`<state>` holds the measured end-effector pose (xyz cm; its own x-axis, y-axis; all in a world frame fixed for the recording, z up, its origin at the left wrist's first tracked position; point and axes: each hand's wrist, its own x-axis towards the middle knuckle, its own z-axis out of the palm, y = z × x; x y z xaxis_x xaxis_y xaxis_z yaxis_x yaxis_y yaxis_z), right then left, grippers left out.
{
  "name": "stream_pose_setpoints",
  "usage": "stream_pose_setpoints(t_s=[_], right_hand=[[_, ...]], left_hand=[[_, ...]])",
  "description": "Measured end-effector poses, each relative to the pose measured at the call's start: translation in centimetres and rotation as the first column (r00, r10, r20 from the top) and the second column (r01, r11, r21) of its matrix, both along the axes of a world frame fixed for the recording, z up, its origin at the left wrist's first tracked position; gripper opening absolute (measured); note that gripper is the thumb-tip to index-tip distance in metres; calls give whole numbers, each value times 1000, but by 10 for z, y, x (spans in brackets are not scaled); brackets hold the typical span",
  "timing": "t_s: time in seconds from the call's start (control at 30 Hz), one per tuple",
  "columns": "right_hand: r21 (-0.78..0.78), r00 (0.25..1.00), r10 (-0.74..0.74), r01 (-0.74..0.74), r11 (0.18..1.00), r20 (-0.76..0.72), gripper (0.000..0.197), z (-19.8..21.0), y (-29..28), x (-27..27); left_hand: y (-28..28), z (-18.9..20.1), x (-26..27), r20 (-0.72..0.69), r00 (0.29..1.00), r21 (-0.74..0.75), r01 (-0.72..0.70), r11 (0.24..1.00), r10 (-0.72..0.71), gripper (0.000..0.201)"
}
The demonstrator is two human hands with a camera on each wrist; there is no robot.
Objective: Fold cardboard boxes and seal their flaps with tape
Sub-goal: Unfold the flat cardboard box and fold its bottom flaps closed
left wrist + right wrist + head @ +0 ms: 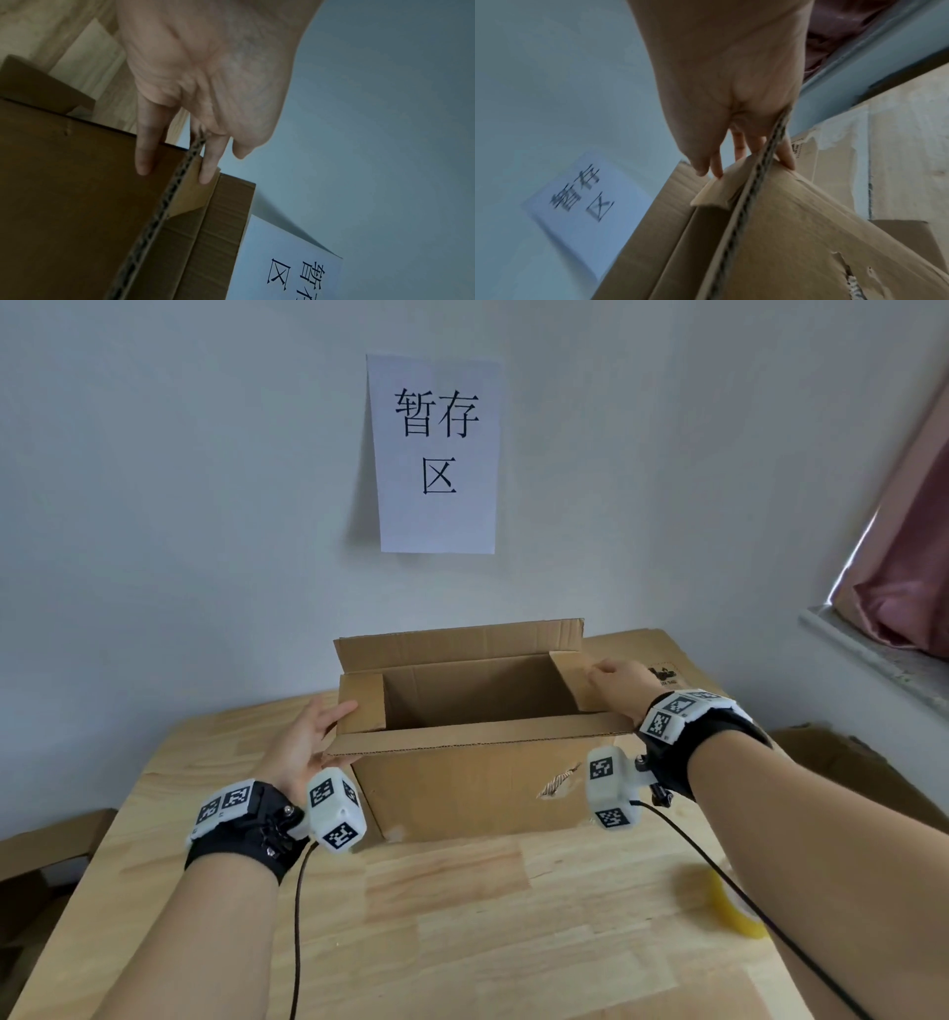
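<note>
A brown cardboard box [462, 788] stands open-topped on the wooden table [462, 916]. Its far long flap [457, 642] stands up and its near long flap [477, 737] leans outward towards me. My left hand [308, 737] is at the box's left end, straight fingers [145, 154] touching the small left flap [362, 703]. My right hand [621, 683] is at the right end, with extended fingers [739, 150] against the small right flap [570, 680]. A roll of yellowish tape [719, 901] lies on the table at the front right, untouched.
Flattened cardboard [662, 654] lies behind the box on the right, more cardboard [847, 762] sits off the table's right edge and some [46, 850] at the left. A paper sign [436, 454] hangs on the wall. Window sill and pink curtain [904, 588] are far right.
</note>
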<state>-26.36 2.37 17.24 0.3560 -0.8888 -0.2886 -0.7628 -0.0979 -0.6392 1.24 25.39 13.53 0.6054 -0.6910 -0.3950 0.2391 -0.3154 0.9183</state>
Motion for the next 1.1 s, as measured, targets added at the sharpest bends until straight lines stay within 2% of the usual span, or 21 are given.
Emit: stream_pose_setpoints(t_s=[0.1,0.2,0.27,0.3,0.37,0.43,0.6,0.67,0.77,0.83,1.0,1.1], right_hand=[[148,977,-87,58,987,197,32,-2,-6,-11],[349,878,-221,66,935,425,29,-13,-11,-26],[406,826,-287,79,911,484,22,-21,-11,-35],[426,814,-304,77,901,495,25,-27,-10,-38],[456,779,-346,88,886,522,50,-35,-5,-41],[459,730,-375,95,883,571,61,-43,1,-39],[383,635,-360,107,917,684,56,-50,6,-25],[375,594,-371,124,919,714,55,-53,8,-20],[297,627,-338,173,939,702,60,-57,15,-12],[217,688,-287,190,958,666,61,-57,17,-4],[43,878,-87,75,996,471,68,-58,20,15],[65,864,-89,66,996,495,70,-62,22,22]], left_hand=[[-8,1,-8,-11,999,-7,-31,999,31,48],[-11,-2,-8,-34,995,-40,-93,995,92,39],[-13,-4,-7,-39,993,-55,-115,992,113,38],[-14,-5,-8,-43,993,-61,-116,991,113,37],[-14,-4,-13,-39,992,-87,-124,988,121,38],[-13,-6,-16,-40,990,-128,-141,982,137,36],[-8,-15,-7,-71,983,-191,-179,965,168,29],[-7,-21,-2,-102,979,-222,-195,955,176,32],[-6,-28,1,15,995,-204,-98,974,103,73],[-7,-29,-1,117,991,-153,-46,987,64,84],[-4,-26,4,182,981,-115,-44,992,65,63],[6,-24,7,221,974,-111,-14,994,38,49]])
